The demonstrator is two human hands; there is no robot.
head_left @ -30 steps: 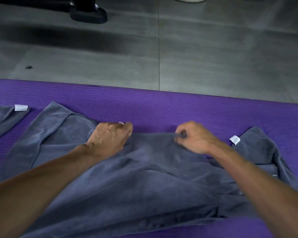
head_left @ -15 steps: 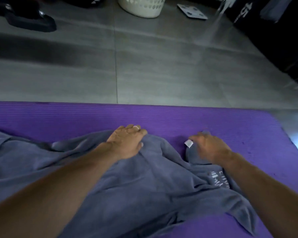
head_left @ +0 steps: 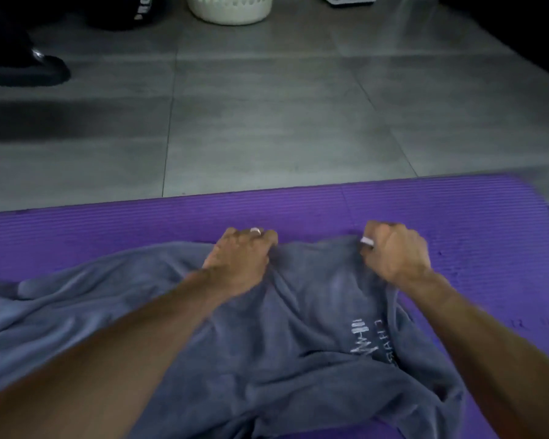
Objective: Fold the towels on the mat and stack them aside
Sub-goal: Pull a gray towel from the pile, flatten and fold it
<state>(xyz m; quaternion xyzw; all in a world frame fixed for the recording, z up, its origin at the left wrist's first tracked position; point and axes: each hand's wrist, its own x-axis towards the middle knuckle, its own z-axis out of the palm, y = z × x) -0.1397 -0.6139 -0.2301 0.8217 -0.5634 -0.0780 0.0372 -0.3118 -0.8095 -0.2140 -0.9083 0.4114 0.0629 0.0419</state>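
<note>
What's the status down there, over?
Left hand and right hand both grip the far edge of the grey towel. Towel rumpled, unfolded on the purple mat. Nothing in the way.

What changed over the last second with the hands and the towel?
Both hands slid along the towel's far edge toward the mat's right end. The right hand now grips the corner at the white tag; the left hand grips the edge beside it. The towel stays bunched, unfolded.
</note>
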